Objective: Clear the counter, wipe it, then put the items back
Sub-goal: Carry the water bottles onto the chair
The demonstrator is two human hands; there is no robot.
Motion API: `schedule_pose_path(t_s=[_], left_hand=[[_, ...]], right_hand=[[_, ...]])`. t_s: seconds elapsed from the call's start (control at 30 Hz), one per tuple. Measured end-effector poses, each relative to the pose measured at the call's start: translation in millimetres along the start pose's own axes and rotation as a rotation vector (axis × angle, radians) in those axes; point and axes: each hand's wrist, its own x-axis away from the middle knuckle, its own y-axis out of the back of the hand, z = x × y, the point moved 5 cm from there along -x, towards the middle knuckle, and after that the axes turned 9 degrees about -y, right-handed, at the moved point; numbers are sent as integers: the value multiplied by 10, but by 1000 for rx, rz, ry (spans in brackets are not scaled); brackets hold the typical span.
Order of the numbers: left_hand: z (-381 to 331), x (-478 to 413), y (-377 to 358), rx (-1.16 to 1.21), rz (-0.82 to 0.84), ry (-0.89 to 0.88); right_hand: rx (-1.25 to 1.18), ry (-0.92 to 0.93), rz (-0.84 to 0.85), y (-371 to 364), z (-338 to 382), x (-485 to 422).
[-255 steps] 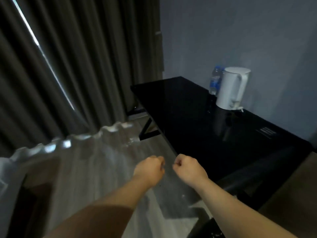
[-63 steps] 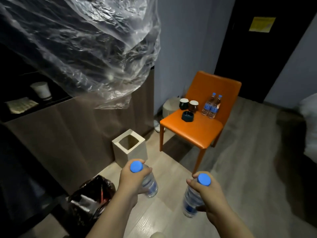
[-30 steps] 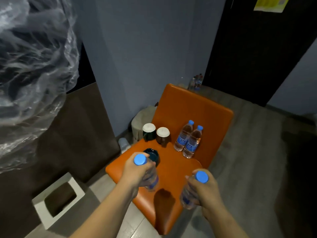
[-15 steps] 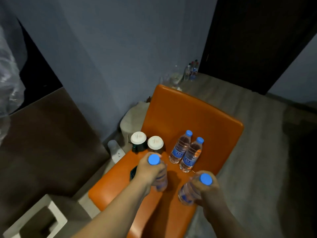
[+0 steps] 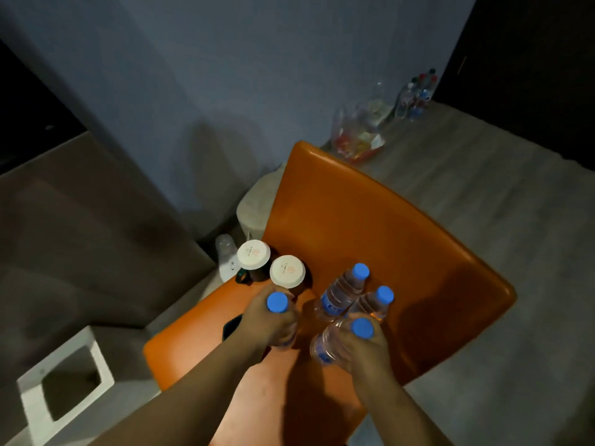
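Both of the person's forearms [image 5: 199,387] are bare and uncovered along the whole length that shows, from the bottom edge of the view up to the wrists. The left hand [image 5: 270,326] and the right hand [image 5: 365,352] are bare as well, their backs and knuckles smooth and rounded in the dim light. Finer detail on them is too dark and blurred to tell.

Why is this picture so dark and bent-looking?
Head view: dim light; left hand gripping the left bottle and right hand gripping the right bottle cast dark shadows on the orange chair; wide-angle lens warps the edges; far bottles look blurred.
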Motion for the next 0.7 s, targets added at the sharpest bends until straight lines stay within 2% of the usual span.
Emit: schedule_pose_path(t_s=[0.13,0.23,0.4,0.6,0.67,0.7], left_hand=[[119,-200,15,-25,-9,-4],[185,-326,7,-69,5,-26],[260,-457,-17,-73,20,-20],[356,-559,-105,-126,81,11],[403,-550,-122,-131,91,34],[424,-540,-121,-125,95,44]], right_hand=[[-15,-15,-10,-55,28,-251],[-106,-105,27,-111,8,-393],[-88,-54,-56,-150,-18,-590],[-124,-119,-74,-221,-22,-694],[-15,-55,-131,-211,35,-716],[151,18,-178,-206,93,-710]])
